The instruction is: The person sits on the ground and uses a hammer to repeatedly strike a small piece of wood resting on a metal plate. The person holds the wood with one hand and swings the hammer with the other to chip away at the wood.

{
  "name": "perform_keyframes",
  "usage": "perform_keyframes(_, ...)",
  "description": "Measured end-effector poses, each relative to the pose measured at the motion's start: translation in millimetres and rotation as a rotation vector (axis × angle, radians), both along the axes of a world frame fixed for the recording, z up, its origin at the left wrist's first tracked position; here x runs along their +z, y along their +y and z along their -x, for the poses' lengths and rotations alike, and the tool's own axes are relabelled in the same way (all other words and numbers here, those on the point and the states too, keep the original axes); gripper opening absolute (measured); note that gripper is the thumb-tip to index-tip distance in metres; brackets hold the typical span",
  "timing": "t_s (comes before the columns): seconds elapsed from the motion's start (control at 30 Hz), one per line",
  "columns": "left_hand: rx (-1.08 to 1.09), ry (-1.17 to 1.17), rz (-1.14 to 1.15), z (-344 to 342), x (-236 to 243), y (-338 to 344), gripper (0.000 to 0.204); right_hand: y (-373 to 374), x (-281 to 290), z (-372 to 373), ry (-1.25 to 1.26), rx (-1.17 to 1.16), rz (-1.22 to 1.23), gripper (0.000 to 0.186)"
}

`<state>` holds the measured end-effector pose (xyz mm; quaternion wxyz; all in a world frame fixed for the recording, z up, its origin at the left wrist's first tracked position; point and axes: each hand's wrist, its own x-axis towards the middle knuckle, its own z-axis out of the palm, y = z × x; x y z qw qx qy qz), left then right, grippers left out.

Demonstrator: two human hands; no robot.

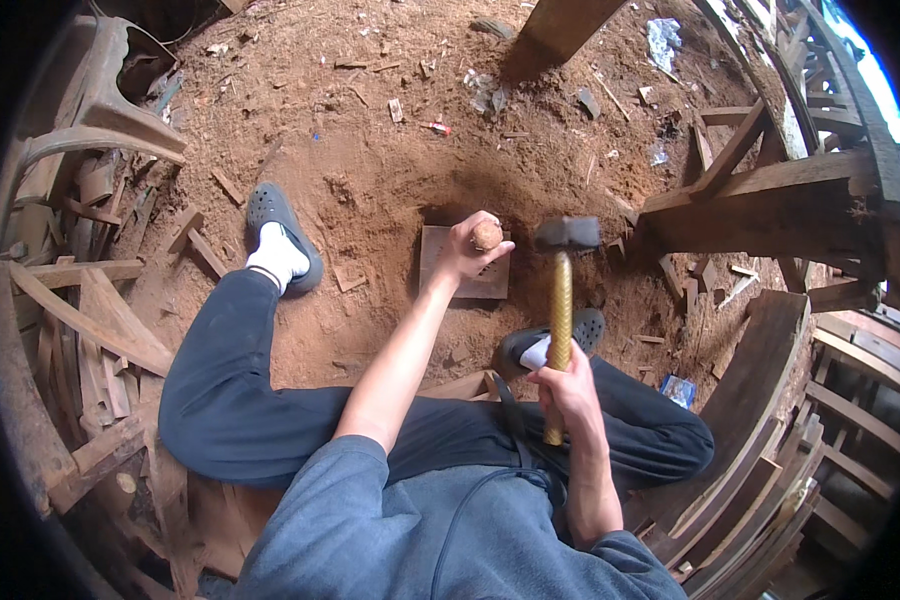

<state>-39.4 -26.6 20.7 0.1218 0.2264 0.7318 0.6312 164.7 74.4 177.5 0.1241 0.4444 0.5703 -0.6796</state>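
A rough woodworking workshop was suggested by the surroundings. The floor (370, 175) was covered with loose brown material resembling sawdust and was strewn with wood offcuts (206, 253). Curved wooden parts (100, 140) were heaped at the left, heavy timbers (770, 212) and long boards (765, 350) were gathered at the right, and a hammer (562, 305) was gripped in the right hand (572, 392).

floor (300, 125): brown, loose surface, strewn with wood scraps (207, 253). wooden framework (770, 225) stands at right; bright light (890, 90) shows upper right.

Banded golden hammer handle (561, 330), dark grey hammer head (568, 234), brown rod end (486, 236), white socks (279, 254)
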Motion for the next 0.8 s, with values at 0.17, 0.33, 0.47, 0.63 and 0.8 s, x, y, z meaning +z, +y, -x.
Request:
perform_keyframes(0.17, 0.003, 0.033, 0.037, 1, -3, 7, 0.032, -2, 11, 7, 0.195, 0.288, -0.58, 0.036)
perform_keyframes(0.33, -0.015, 0.177, -0.045, 2, -9, 7, 0.033, -22, -13, 21, -0.056, 0.536, -0.778, 0.026)
perform_keyframes(0.47, 0.014, 0.029, -0.001, 1, -11, -3, 0.03, -32, -20, 26, -0.103, 0.56, -0.749, 0.025)
perform_keyframes(0.63, 0.04, -0.268, 0.003, 2, 1, -7, 0.03, -36, -17, 28, -0.121, 0.493, -0.639, 0.03)
perform_keyframes(0.8, 0.078, -0.147, 0.043, 3, 12, -8, 0.034, -41, -28, 25, -0.021, 0.41, -0.64, 0.036)
